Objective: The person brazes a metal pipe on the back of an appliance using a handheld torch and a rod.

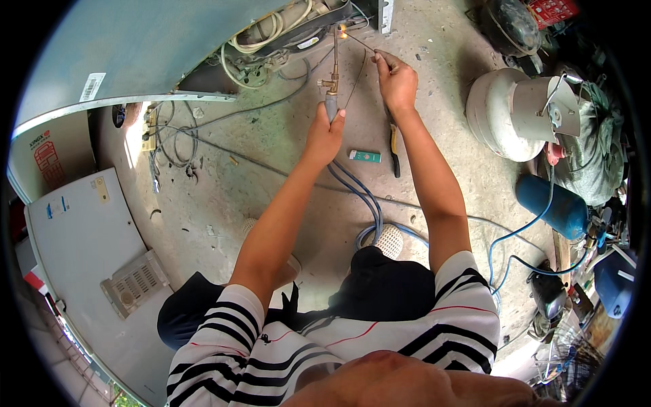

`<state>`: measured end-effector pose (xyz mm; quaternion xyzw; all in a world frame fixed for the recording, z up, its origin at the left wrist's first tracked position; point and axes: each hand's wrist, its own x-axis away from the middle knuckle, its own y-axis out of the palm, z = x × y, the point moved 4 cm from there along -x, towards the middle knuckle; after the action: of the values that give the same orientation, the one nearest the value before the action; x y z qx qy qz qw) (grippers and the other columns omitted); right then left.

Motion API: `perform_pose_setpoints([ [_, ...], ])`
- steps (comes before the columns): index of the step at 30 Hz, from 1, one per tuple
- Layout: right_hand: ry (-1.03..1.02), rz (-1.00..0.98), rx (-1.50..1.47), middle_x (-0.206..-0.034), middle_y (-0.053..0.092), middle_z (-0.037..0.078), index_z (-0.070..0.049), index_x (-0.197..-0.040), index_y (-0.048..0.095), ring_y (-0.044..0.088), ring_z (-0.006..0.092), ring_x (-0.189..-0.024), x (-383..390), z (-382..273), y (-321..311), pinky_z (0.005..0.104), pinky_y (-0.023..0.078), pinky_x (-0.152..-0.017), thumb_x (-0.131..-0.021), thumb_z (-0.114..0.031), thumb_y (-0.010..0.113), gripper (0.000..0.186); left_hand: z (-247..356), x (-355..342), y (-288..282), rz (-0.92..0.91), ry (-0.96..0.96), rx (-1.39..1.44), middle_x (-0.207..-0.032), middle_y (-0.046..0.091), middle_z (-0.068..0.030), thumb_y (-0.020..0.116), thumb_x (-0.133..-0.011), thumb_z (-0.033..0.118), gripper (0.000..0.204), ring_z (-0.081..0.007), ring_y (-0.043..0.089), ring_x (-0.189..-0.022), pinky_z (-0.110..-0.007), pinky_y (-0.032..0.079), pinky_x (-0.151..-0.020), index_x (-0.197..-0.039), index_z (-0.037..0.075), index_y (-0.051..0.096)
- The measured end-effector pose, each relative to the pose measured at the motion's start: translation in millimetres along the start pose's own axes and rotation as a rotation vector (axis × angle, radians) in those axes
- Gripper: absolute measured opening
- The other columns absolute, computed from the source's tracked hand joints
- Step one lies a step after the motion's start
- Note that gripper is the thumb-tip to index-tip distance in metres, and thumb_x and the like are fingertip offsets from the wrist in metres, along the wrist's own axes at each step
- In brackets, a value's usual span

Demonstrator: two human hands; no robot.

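Note:
My left hand [324,139] is wrapped round the grey handle of a gas torch [332,88] with brass valves. The torch's thin neck points away from me, and an orange glow [343,31] shows at its far end, beside the open lower part of a large grey appliance [135,47]. In a pinch, my right hand [398,81] holds a thin rod [358,42], whose far end reaches the glow. Another thin length [357,80] slants down toward my left thumb; whether it joins the rod I cannot tell. Pipes and a pale cable coil [274,30] sit inside the appliance.
On the floor between my arms lie a green lighter [365,156] and yellow-black-handled pliers [395,149]. Blue hoses [359,190] run from the torch past my shoe. A white gas cylinder [498,112] and a blue cylinder [553,207] are at right. A white appliance door [88,224] lies left.

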<state>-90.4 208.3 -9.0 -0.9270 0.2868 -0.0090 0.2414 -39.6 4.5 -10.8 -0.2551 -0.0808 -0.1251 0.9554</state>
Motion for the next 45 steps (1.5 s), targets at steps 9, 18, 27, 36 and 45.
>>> perform_pose_setpoints([
  [9, -0.081, 0.026, 0.077, -0.094, 0.071, 0.013, -0.016, -0.101, 0.076, 0.069, 0.0333, -0.084, 0.9, 1.5, -0.1, 0.0395, 0.054, -0.075, -0.09, -0.029, 0.065, 0.02, -2.3, -0.5, 0.6, -0.003, 0.005, -0.002, -0.066, 0.051, -0.0018, 0.054, -0.1, 0.029, 0.025, -0.012, 0.049, -0.057, -0.031, 0.041, -0.053, -0.101, 0.006, 0.045],
  [18, -0.058, 0.016, 0.112, -0.092, 0.071, 0.013, -0.016, -0.1, 0.076, 0.069, 0.034, -0.081, 2.4, 1.6, -1.8, 0.0401, 0.054, -0.073, -0.089, -0.029, 0.065, 0.02, -0.1, 0.2, -0.3, 0.001, 0.004, 0.001, -0.066, 0.052, -0.002, 0.054, -0.1, 0.029, 0.024, -0.0119, 0.049, -0.057, -0.031, 0.041, -0.052, -0.101, 0.006, 0.045],
  [27, -0.109, 0.058, 0.078, -0.09, 0.071, 0.013, -0.017, -0.101, 0.076, 0.069, 0.0338, -0.081, 1.0, -3.7, -1.2, 0.0408, 0.054, -0.072, -0.09, -0.029, 0.064, 0.02, -4.2, -1.1, -0.9, 0.002, 0.011, 0.009, -0.065, 0.052, -0.002, 0.054, -0.1, 0.029, 0.025, -0.012, 0.05, -0.056, -0.03, 0.042, -0.052, -0.102, 0.006, 0.045],
  [36, -0.085, 0.023, 0.138, -0.087, 0.071, 0.015, -0.017, -0.1, 0.076, 0.068, 0.0349, -0.078, 2.1, 2.1, 1.0, 0.0422, 0.054, -0.072, -0.089, -0.03, 0.064, 0.02, -3.5, -1.5, -0.9, 0.0, 0.018, 0.006, -0.065, 0.052, -0.002, 0.055, -0.1, 0.031, 0.026, -0.0123, 0.05, -0.057, -0.03, 0.042, -0.053, -0.102, 0.006, 0.046],
  [45, -0.071, 0.054, 0.07, -0.09, 0.071, 0.015, -0.016, -0.098, 0.076, 0.068, 0.0347, -0.081, 3.6, -0.7, -2.2, 0.042, 0.054, -0.074, -0.089, -0.03, 0.064, 0.021, 1.1, 0.7, -1.7, -0.004, 0.001, -0.014, -0.066, 0.053, -0.0029, 0.054, -0.1, 0.032, 0.027, -0.013, 0.051, -0.058, -0.032, 0.043, -0.054, -0.1, 0.006, 0.045],
])
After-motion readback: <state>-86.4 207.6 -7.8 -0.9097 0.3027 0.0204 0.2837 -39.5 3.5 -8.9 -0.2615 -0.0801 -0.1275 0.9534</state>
